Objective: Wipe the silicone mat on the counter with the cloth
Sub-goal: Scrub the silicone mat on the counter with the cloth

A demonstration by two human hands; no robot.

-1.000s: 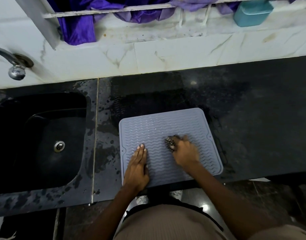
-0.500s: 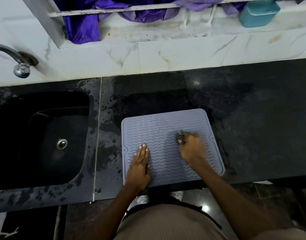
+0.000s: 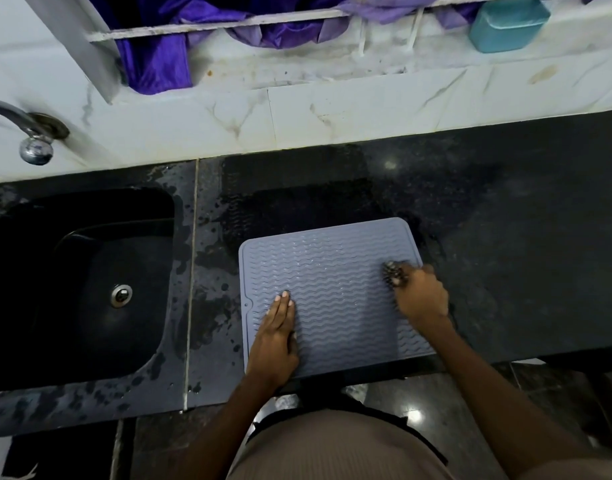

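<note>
Left hand (image 3: 277, 336) flat on mat (image 3: 335, 289)

Most of the cloth (image 3: 394, 273) is hidden inside the right hand (image 3: 420, 295), at three o'clock on the mat (image 3: 332, 299); the dark bit showing is blurred. That hand covers the mat's right edge; the left hand (image 3: 276, 336) covers part of its six o'clock edge. The tap (image 3: 23, 129) at nine o'clock and the teal box (image 3: 505, 24) at one o'clock are cut off.
</note>
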